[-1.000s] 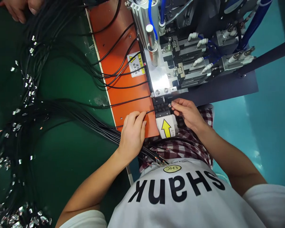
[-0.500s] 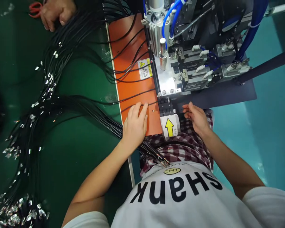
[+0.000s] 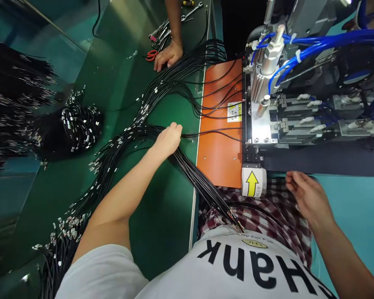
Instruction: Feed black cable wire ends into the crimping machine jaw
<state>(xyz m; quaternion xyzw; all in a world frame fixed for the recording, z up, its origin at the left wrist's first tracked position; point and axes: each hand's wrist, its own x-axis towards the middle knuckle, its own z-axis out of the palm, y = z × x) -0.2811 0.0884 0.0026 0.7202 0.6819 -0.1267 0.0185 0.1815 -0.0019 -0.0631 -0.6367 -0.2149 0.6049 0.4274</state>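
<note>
My left hand [image 3: 169,139] is closed on the bundle of black cables [image 3: 202,185] that runs across the green table [image 3: 156,232] toward my lap. The cables carry small metal terminals [image 3: 81,124] at their far ends. My right hand [image 3: 308,197] hangs free below the machine [image 3: 299,112], fingers loosely curled and apart, holding nothing. An orange plate [image 3: 220,153] lies between my hands, with several single cables across it leading into the machine. A white label with a yellow arrow [image 3: 252,182] sits at the plate's near right corner.
Another person's hand [image 3: 167,56] rests on the cables at the far side, beside red scissors [image 3: 151,55] and metal tools [image 3: 162,29]. Piles of black cables [image 3: 15,99] lie at the left. Blue air hoses [image 3: 314,45] run over the machine.
My left hand left the orange plate and moved left onto the cable bundle. My right hand pulled back from the machine's slot toward my lap. The view swung left and widened.
</note>
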